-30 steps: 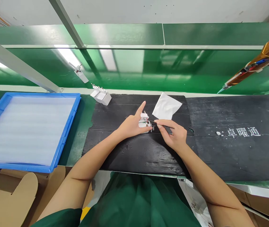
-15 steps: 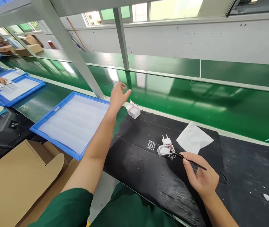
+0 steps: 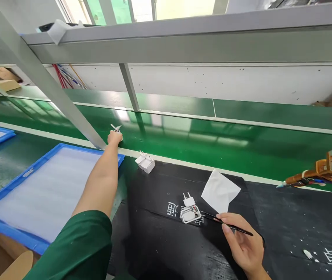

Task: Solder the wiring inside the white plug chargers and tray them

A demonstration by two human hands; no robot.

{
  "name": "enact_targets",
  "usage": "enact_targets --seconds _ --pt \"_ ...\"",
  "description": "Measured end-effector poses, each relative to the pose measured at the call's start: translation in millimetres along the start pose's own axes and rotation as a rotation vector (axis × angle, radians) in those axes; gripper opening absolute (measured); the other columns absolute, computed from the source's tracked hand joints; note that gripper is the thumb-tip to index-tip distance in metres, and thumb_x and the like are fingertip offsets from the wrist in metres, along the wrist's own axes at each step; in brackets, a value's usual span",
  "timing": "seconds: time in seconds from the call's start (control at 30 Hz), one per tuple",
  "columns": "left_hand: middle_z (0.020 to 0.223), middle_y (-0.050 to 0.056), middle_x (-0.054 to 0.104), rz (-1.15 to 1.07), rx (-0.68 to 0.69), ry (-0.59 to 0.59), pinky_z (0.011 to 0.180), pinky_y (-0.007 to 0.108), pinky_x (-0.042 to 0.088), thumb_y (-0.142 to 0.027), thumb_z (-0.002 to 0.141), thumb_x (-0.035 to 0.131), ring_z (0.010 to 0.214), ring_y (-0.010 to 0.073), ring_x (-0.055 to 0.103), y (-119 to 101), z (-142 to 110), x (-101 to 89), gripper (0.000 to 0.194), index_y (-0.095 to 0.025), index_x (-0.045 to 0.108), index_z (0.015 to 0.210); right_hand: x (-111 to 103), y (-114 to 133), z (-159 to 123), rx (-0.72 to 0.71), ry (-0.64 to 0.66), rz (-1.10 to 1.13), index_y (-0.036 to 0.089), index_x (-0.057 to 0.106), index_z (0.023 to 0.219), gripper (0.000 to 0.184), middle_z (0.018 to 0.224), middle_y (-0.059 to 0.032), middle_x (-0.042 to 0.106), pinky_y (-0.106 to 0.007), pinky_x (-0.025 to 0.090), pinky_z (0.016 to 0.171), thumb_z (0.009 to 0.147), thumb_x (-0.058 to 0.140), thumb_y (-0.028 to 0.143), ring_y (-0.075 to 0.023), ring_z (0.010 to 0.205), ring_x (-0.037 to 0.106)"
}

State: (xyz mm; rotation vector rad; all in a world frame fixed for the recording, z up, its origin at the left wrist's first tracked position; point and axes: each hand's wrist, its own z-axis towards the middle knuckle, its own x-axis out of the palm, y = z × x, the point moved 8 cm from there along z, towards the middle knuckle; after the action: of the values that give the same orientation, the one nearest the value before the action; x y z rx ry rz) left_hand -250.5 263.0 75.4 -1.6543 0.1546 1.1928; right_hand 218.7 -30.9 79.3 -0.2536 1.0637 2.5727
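My left hand [image 3: 114,137] reaches far out over the green conveyor belt, its fingers closed around a white plug housing [image 3: 121,137] that mostly hides behind them. Pinched in my right hand [image 3: 243,241] is a pair of thin black tweezers [image 3: 236,228]. Their tip points at an opened white plug housing [image 3: 190,214] lying on the black mat, with small wires and parts inside and two pins pointing away. Up at the mat's far left corner sit a few white plug housings [image 3: 146,163] side by side, pins up.
A blue-rimmed tray [image 3: 41,165] with a white lining lies left of the mat [image 3: 160,245]. A white cloth or paper [image 3: 220,190] rests right of the opened housing. A brown-bodied tool [image 3: 306,177] juts in at right. A grey shelf beam [image 3: 183,48] crosses above.
My left hand was stretched out with fingers apart; it has moved farther over the belt and closed on a white plug housing. The view has shifted. My right hand keeps the tweezers by the opened housing.
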Motion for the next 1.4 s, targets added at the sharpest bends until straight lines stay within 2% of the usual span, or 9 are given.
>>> enact_targets --seconds 0.23,0.3,0.43,0.6,0.73,0.9,1.07,1.27,1.4 --pt "0.096 0.007 0.068 -0.178 0.14 0.09 0.072 0.027 0.058 -0.019 0.084 0.052 0.082 0.0167 0.069 -39 -25 1.6 0.037 -0.013 0.055 0.12 -6 -17 -8 0.184 -0.144 0.147 0.022 0.064 0.095 0.013 0.08 -0.0044 0.067 -0.034 0.053 0.066 0.092 0.051 0.02 -0.0195 0.076 0.065" --pt "0.091 0.005 0.069 -0.291 0.336 0.191 0.074 0.028 0.057 -0.017 0.081 0.053 0.081 0.0175 0.069 -67 -67 8.3 0.041 -0.014 0.055 0.122 -3 -21 -10 0.232 -0.162 0.171 0.023 0.063 0.094 0.014 0.081 -0.0037 0.066 -0.034 0.051 0.067 0.094 0.049 0.023 -0.0187 0.075 0.063" --pt "0.095 0.003 0.071 -0.088 0.592 0.433 0.084 0.033 0.054 -0.022 0.075 0.063 0.087 0.0212 0.069 -101 -184 37.7 0.047 -0.019 0.059 0.121 2 -25 -11 0.295 -0.15 0.177 0.023 0.06 0.092 0.014 0.079 -0.0017 0.063 -0.033 0.05 0.067 0.094 0.047 0.026 -0.0172 0.072 0.062" --pt "0.092 0.005 0.072 0.087 0.715 0.688 0.085 0.035 0.052 -0.025 0.081 0.06 0.088 0.0228 0.069 -96 -280 92.3 0.047 -0.018 0.053 0.127 12 -29 -11 0.418 0.0 0.058 0.022 0.061 0.088 0.025 0.064 0.0017 0.056 -0.029 0.046 0.061 0.096 0.04 0.032 -0.0149 0.059 0.057" --pt "0.108 0.008 0.07 0.045 0.752 0.74 0.087 0.034 0.052 -0.027 0.083 0.06 0.097 0.0219 0.067 -78 -298 110.3 0.048 -0.018 0.049 0.129 25 -30 -11 0.465 0.182 -0.145 0.022 0.064 0.094 0.026 0.063 0.002 0.058 -0.028 0.045 0.06 0.095 0.04 0.031 -0.0146 0.056 0.055" --pt "0.12 0.011 0.062 -0.061 0.811 0.576 0.089 0.036 0.052 -0.031 0.083 0.062 0.104 0.0214 0.062 -45 -307 76.1 0.036 -0.016 0.056 0.116 45 -24 -11 0.365 0.326 -0.204 0.02 0.063 0.099 0.024 0.092 -0.0065 0.07 -0.032 0.051 0.074 0.096 0.04 0.028 -0.0197 0.08 0.066" --pt "0.127 0.01 0.061 -0.049 0.873 0.897 0.1 0.04 0.046 -0.044 0.084 0.062 0.116 0.0242 0.056 -21 -345 75.2 0.044 -0.02 0.058 0.122 51 -21 -14 0.298 0.378 -0.235 0.018 0.06 0.113 0.03 0.097 -0.0092 0.068 -0.036 0.053 0.083 0.098 0.037 0.029 -0.022 0.09 0.065" --pt "0.148 0.012 0.043 -0.063 0.921 0.991 0.113 0.055 0.025 -0.054 0.065 0.08 0.135 0.0339 0.037 -22 -377 85.2 0.09 -0.026 0.043 0.142 51 -21 -14 0.294 0.44 -0.27 0.018 0.056 0.126 0.04 0.1 -0.0101 0.063 -0.039 0.054 0.086 0.1 0.031 0.034 -0.0228 0.095 0.063" --pt "0.147 0.012 0.044 -0.111 0.896 1.076 0.113 0.055 0.025 -0.054 0.064 0.08 0.133 0.0336 0.039 -19 -389 81.1 0.099 -0.029 0.033 0.147 53 -20 -15 0.279 0.488 -0.282 0.02 0.062 0.117 0.036 0.093 -0.009 0.064 -0.039 0.054 0.083 0.1 0.034 0.036 -0.0233 0.092 0.063"
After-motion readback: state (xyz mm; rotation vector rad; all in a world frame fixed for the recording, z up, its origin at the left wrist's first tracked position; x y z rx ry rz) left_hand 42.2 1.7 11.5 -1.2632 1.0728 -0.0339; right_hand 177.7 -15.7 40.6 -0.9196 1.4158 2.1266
